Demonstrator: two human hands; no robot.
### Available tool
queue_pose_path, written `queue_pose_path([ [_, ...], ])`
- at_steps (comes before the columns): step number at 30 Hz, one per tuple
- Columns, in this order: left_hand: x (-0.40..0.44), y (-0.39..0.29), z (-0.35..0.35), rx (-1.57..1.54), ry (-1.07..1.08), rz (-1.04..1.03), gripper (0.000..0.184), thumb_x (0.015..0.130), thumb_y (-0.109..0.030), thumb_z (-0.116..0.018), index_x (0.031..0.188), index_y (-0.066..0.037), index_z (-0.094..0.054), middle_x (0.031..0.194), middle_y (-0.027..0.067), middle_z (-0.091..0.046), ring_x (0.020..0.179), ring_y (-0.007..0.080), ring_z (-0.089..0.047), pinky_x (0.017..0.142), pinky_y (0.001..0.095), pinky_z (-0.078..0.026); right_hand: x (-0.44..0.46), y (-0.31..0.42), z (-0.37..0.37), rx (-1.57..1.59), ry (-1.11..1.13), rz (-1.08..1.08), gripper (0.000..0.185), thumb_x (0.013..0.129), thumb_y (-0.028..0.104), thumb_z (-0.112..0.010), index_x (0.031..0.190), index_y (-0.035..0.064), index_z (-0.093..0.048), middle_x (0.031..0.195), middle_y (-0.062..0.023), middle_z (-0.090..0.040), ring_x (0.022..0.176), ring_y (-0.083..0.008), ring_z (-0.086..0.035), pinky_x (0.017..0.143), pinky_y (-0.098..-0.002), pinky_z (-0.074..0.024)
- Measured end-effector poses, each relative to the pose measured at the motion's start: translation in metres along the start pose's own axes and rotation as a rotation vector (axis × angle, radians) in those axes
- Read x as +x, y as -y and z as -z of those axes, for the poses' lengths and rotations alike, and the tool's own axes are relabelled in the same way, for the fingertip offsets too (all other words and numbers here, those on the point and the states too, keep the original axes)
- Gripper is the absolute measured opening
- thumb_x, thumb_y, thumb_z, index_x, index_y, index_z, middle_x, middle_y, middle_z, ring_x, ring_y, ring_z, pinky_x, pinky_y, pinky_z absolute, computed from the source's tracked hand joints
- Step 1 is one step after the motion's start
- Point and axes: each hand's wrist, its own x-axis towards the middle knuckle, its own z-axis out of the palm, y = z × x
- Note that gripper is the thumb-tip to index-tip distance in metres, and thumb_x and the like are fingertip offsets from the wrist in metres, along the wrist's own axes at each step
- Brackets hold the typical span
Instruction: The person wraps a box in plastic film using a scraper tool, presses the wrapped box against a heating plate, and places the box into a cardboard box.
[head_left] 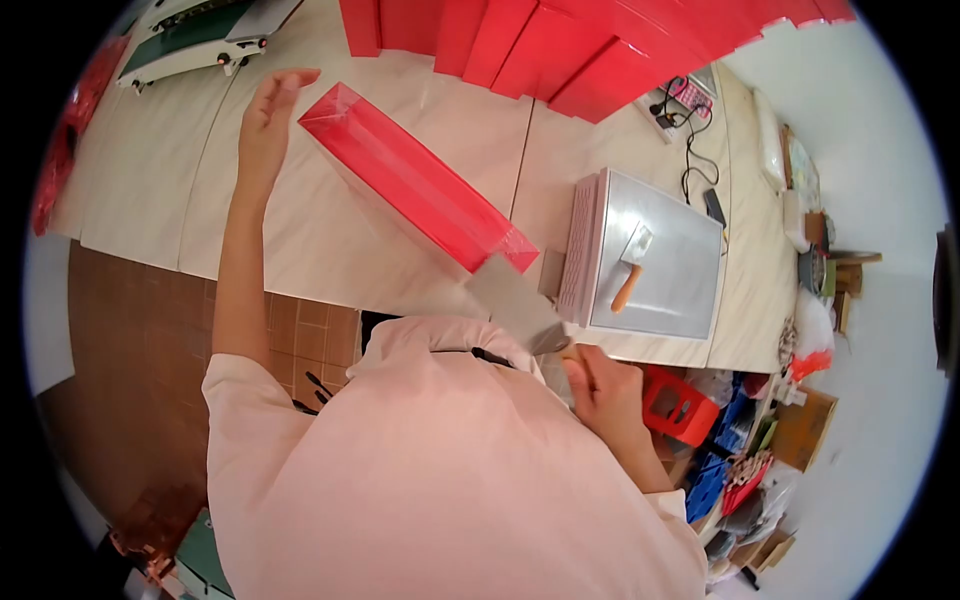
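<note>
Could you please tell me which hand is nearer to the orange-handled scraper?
The right hand: it is just on the body side of the orange-handled scraper. The left hand is much farther off, beside the red box's far end.

A single view is provided, taken from a camera worn on the person's head and directed forward and steeply downward. The near field is filled by the pale pink shirt (440, 480), seen from above at close range. Both hands are covered: the left hand (270, 105) farther out at left, the right hand (605, 390) nearer, at right. The table (310, 240) is viewed from above at moderate range, with red boxes (500, 40) cut off at the far edge. Floor (140, 330) is included at left, a white wall (880, 180) at right. A wide-angle lens is indicated by bowed lines and dark, rounded borders.
</note>
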Motion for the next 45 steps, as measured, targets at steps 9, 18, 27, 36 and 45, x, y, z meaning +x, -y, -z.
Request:
queue_pose_path([
  [9,-0.008,0.065,-0.029,-0.58,0.081,0.367,0.085,0.091,-0.069,-0.011,0.125,-0.004,-0.054,0.12,0.0067,-0.059,0.116,0.0168,-0.05,0.102,0.0322,-0.032,0.08,0.027,-0.048,-0.105,0.09,0.229,0.017,0.088,0.02,-0.061,0.082,0.0064,-0.053,0.056,-0.0086,-0.053,0.045,-0.0283,-0.054,0.04,-0.0387,-0.0399],
  [18,0.002,0.082,-0.044,-0.617,0.001,0.264,0.091,0.087,-0.075,-0.008,0.114,-0.003,-0.057,0.101,0.0071,-0.063,0.099,0.0173,-0.057,0.091,0.0285,-0.04,0.088,0.021,-0.041,-0.292,-0.014,0.018,0.022,0.092,0.023,-0.056,0.079,0.0064,-0.052,0.049,-0.0134,-0.051,0.044,-0.035,-0.053,0.041,-0.042,-0.0394],
  [27,0.004,0.095,-0.048,-0.731,-0.074,0.241,0.081,0.088,-0.074,-0.011,0.1,-0.005,-0.051,0.085,0.008,-0.062,0.08,0.0157,-0.058,0.078,0.0269,-0.044,0.036,-0.001,-0.014,-0.334,0.07,-0.155,0.02,0.093,0.021,-0.054,0.082,0.0042,-0.052,0.057,-0.0169,-0.055,0.05,-0.037,-0.055,0.044,-0.0438,-0.0408],
  [36,-0.001,0.086,-0.044,-0.712,-0.092,0.235,0.084,0.087,-0.075,-0.009,0.104,-0.008,-0.056,0.09,0.0033,-0.063,0.079,0.0107,-0.058,0.058,0.0201,-0.041,0.088,0.03,-0.045,-0.193,0.134,0.217,0.013,0.09,0.018,-0.058,0.09,0.0044,-0.057,0.062,-0.014,-0.057,0.051,-0.0336,-0.058,0.046,-0.0402,-0.0434],
  [45,-0.02,0.104,-0.054,-0.936,-0.054,0.306,0.07,0.099,-0.055,-0.018,0.107,-0.001,-0.061,0.098,0.0048,-0.065,0.093,0.0118,-0.058,0.088,0.0255,-0.043,0.191,0.083,-0.085,-0.73,0.099,0.23,0.028,0.095,0.031,-0.051,0.082,0.0066,-0.048,0.052,-0.0097,-0.056,0.043,-0.0282,-0.057,0.037,-0.0374,-0.0425],
])
